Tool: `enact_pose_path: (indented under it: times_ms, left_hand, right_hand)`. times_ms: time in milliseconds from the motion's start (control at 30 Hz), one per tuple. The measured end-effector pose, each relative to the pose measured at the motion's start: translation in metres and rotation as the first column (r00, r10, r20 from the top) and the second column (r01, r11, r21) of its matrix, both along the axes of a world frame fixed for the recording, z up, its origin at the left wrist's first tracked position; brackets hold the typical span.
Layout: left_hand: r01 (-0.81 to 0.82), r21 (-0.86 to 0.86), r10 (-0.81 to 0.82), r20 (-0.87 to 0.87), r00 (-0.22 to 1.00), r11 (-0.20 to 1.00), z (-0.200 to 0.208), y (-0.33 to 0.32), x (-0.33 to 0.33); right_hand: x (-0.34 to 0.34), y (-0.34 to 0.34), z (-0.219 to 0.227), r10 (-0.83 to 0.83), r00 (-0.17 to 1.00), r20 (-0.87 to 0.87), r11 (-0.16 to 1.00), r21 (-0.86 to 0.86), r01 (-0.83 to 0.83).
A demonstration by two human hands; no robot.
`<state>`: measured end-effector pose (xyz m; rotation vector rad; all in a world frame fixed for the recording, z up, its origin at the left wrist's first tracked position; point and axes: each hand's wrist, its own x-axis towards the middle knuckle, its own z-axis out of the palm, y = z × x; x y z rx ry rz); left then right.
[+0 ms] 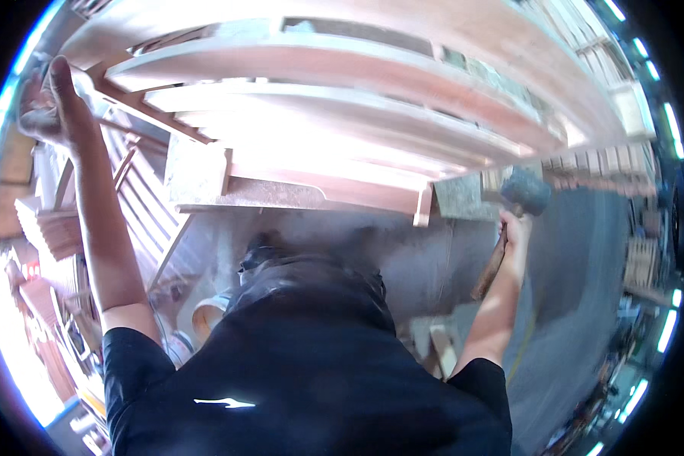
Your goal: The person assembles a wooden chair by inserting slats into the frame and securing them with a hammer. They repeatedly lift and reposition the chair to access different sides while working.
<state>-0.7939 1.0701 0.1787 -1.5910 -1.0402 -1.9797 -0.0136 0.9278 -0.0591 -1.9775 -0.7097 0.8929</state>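
Two bare hands up, one each side of a slatted wooden frame (334,57), from where I stand. Right hand (515,228): grip closed firmly round a mallet (526,191), close under its dark head, with the wooden handle (490,264) trailing below along the forearm. Left hand (53,110): raised at the frame's left end, grip loose, thumb apart from the fingers, nothing seen in it; glare there, can't tell whether it touches the wood. Frame sits ahead of the person, above the table (273,192), long slats running left to right, joined to a crosspiece (148,110) at the left. Mallet head is just beside the frame's lower right corner; contact can't be told.

Risks, my judgement. Holding that near the head puts the knuckles close to the frame, so a low or crooked strike could bruise them. An off-line hit could dent a slat or split a joint. If the left hand isn't bracing, a blow from the right could skid or tip the frame; if it is, fingers could get pinched. Stacked wood pieces (53,228) near the left arm could topple if an elbow catches them.
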Motion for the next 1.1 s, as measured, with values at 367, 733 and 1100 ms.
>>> enact_pose_path:
  times_ms: [367, 733, 1100]
  left_hand:
    - [-0.465, -0.712, -0.283, -0.663, 0.693, 0.526, 0.115, -0.014, 0.27]
    - [-0.355, -0.42, -0.106, -0.757, 0.645, 0.835, 0.083, -0.014, 0.242]
    - [-0.189, -0.33, -0.153, -0.778, 0.609, 0.925, 0.086, -0.001, 0.247]
  right_hand:
    - [0.11, 0.215, -0.118, 0.299, 0.942, 0.154, 0.95, -0.145, -0.278]
    - [0.1, 0.213, -0.15, 0.499, 0.471, 0.727, 0.861, -0.352, -0.368]
    - [0.09, 0.23, -0.106, 0.471, 0.518, 0.714, 0.874, -0.3, -0.381]
